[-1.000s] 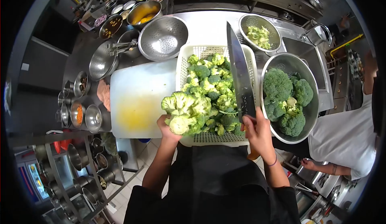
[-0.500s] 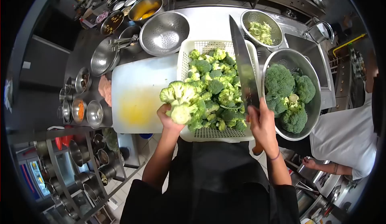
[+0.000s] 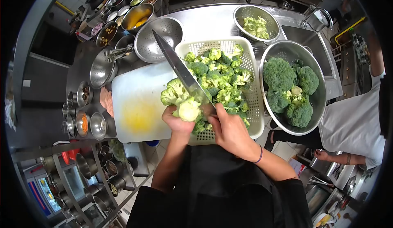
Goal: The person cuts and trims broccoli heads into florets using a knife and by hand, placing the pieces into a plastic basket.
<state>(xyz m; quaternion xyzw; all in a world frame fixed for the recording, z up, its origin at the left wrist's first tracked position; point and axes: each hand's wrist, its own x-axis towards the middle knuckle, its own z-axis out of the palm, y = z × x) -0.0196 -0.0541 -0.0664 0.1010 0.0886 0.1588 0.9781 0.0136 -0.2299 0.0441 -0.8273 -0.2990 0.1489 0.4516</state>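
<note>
Your metal tabletop [image 3: 200, 17] stretches across a busy kitchen. At left, the cutting board [image 3: 139, 84] offers flat room for moving. Your left hand [image 3: 179, 122] has its fingers clamped around a broccoli head [image 3: 189, 109] over the basket's near-left edge, stalk turned up, seemingly to bare it to the blade. The knife [image 3: 178, 66] slants far left, contact unclear; your right hand [image 3: 231, 131] has its fingers wrapped around the handle. The basket's [image 3: 256, 111] raised wall and the colander [image 3: 318, 103] limit room rightward.
</note>
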